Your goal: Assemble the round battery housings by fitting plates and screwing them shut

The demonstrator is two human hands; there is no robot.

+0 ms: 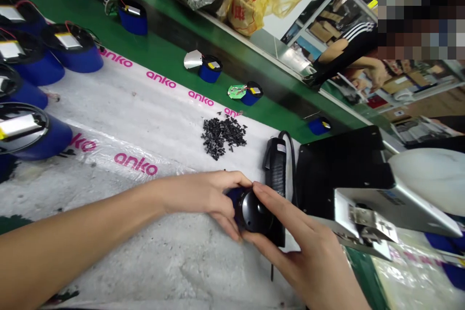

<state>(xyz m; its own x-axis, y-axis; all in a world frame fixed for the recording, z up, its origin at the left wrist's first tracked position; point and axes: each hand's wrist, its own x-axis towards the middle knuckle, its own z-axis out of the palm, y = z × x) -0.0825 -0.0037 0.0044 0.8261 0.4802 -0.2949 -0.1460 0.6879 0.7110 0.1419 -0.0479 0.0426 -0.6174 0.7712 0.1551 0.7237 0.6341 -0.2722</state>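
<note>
A small round device (254,213) with a glossy black domed cap and a blue body is held between both hands above the worktable. My left hand (214,198) grips the blue side, fingers wrapped around it. My right hand (305,242) clasps the black cap from the right, thumb and fingers at opposite edges. The underside of the device is hidden. Just behind it lies a black corded tool (276,164) with a textured grip, partly covered by my right hand. A heap of small black parts (223,135) sits on the white foam sheet (160,121) beyond.
Blue housings (82,58) with exposed batteries crowd the left. Others, such as one with a green circuit board (237,91), stand along the green belt (163,43). A black-and-silver machine (341,169) blocks the right. A co-worker's arm (370,70) shows across the belt.
</note>
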